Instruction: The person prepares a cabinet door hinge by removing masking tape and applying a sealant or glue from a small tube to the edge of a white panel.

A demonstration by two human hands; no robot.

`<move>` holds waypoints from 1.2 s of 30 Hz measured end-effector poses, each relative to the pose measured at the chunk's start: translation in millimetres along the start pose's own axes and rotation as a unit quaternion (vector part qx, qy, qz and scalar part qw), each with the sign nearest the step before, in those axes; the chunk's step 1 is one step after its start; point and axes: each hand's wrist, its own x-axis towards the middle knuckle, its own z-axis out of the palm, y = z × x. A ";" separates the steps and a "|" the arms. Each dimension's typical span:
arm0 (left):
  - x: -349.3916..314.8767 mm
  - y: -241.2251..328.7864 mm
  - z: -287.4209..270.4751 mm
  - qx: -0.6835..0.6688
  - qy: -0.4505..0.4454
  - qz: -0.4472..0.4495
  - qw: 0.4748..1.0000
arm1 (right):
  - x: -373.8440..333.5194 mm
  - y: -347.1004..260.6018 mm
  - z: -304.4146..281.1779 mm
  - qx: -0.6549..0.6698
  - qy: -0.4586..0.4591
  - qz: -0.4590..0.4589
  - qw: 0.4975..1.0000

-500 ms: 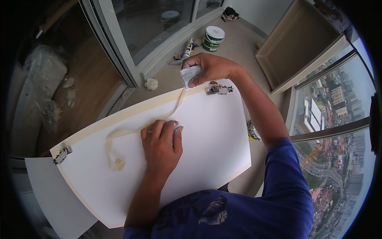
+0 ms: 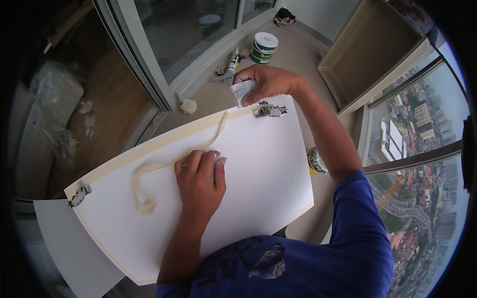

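A white cabinet door panel [image 2: 258, 184] lies in front of me, its edges bordered with cream masking tape. My right hand [image 2: 268, 82] pinches a folded grey-white sheet [image 2: 243, 92], which looks like worn sandpaper, at the panel's far edge beside a metal hinge [image 2: 271, 110]. My left hand [image 2: 201, 181] rests on the panel with curled fingers. Something greyish shows between its thumb and fingers, mostly hidden. A loose strip of masking tape [image 2: 136, 181] runs from the far edge past my left hand and ends in a crumpled bit. Another hinge [image 2: 79, 196] sits at the left corner.
On the floor beyond stand a white-and-green bucket [image 2: 264, 47] and a sealant tube [image 2: 233, 62], with a crumpled wad [image 2: 189, 106] nearer. A drawer-like box [image 2: 370, 54] leans at right by the windows. Another bucket [image 2: 316, 161] sits beside the panel; plastic wrapping [image 2: 59, 99] lies left.
My right hand and the folded sheet have shifted slightly right along the panel's far edge, closer to the hinge. My left hand stays in nearly the same place on the panel.
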 end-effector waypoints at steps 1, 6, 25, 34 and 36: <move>0.1 -0.4 -1.8 0.003 -0.002 0.002 1.000 | 6.5 -8.4 4.3 -0.012 -0.008 0.000 1.000; 0.6 -0.7 -5.7 0.006 -0.004 -0.002 1.000 | -3.5 0.4 -5.2 -0.014 -0.004 0.023 1.000; -1.9 -1.5 -5.5 0.023 0.007 0.005 1.000 | -68.2 61.3 -35.1 0.131 0.132 0.076 0.980; -1.4 -1.3 -0.1 0.019 0.014 0.014 1.000 | -81.1 19.9 -20.8 0.073 0.164 0.056 0.982; -6.2 -4.7 -3.7 0.021 0.012 0.008 1.000 | -69.8 -15.7 -17.8 -0.026 0.125 0.070 0.989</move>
